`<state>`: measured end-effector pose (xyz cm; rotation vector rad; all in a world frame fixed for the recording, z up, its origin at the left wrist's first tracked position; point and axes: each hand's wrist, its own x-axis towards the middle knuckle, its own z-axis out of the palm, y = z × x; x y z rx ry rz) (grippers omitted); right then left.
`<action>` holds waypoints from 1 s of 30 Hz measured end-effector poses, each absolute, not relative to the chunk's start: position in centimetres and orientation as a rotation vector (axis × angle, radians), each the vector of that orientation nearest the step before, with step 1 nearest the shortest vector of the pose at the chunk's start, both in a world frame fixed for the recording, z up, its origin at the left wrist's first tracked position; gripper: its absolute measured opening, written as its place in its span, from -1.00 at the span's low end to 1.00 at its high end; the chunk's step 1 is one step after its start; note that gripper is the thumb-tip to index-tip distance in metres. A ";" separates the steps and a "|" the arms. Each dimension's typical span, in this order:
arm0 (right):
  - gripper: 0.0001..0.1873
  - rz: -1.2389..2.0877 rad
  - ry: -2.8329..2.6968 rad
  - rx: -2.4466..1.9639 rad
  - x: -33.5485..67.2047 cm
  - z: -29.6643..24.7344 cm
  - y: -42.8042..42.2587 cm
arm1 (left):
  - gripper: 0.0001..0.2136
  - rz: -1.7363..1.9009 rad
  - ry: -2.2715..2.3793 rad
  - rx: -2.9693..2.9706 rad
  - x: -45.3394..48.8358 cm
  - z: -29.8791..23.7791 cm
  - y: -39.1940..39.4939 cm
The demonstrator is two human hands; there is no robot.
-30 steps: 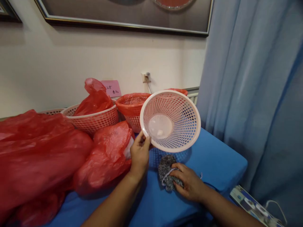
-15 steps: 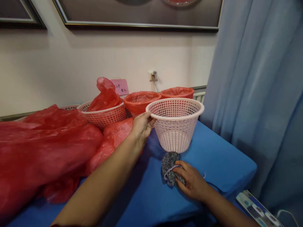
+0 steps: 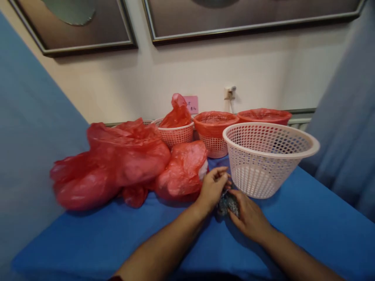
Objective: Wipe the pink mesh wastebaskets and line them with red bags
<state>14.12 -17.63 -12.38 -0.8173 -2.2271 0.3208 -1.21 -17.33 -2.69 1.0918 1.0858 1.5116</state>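
Note:
A dark grey speckled knit bundle (image 3: 227, 206) with a pale cord lies on the blue-covered table in front of the pale pink basket (image 3: 258, 175). My right hand (image 3: 250, 214) grips its right side, thumb towards me. At its upper left, my left hand (image 3: 212, 187) has bent fingers closed at the bundle's top edge; the fingertips are partly hidden. The holed basket stands upright just beyond both hands, apart from them, and its bottom looks bare through the side.
Filled red plastic bags (image 3: 123, 160) lie along the left, one bag (image 3: 183, 171) close to my left hand. Behind are a basket with a red bag (image 3: 174, 134), red-lined baskets (image 3: 215, 130), a pink note (image 3: 191, 104) and a wall socket (image 3: 230, 93). Blue curtains hang on both sides.
My left hand has let go of the pale pink basket's rim and come down to the knit bundle. My right hand still grips the bundle. The view has swung left.

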 end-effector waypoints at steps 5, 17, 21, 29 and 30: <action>-0.55 0.043 -2.329 -1.009 11.1 -12.8 -15.0 | -0.67 1.479 1.377 1.184 -6.1 -7.4 -25.1; -0.64 -0.202 -2.250 -0.679 11.6 -14.7 -16.8 | -0.59 1.612 2.393 1.170 -26.2 -9.2 -32.7; -0.67 -0.163 -2.309 -0.566 11.1 -14.9 -17.5 | -0.40 1.176 2.819 1.381 -29.8 -9.9 -32.0; -0.59 -0.090 -2.299 -0.384 10.0 -14.6 -19.3 | -0.85 0.775 2.791 1.725 -32.1 -10.5 -30.8; -0.56 -0.085 -2.289 -0.359 9.4 -14.2 -19.8 | -0.86 0.795 2.765 1.747 -32.0 -10.5 -31.0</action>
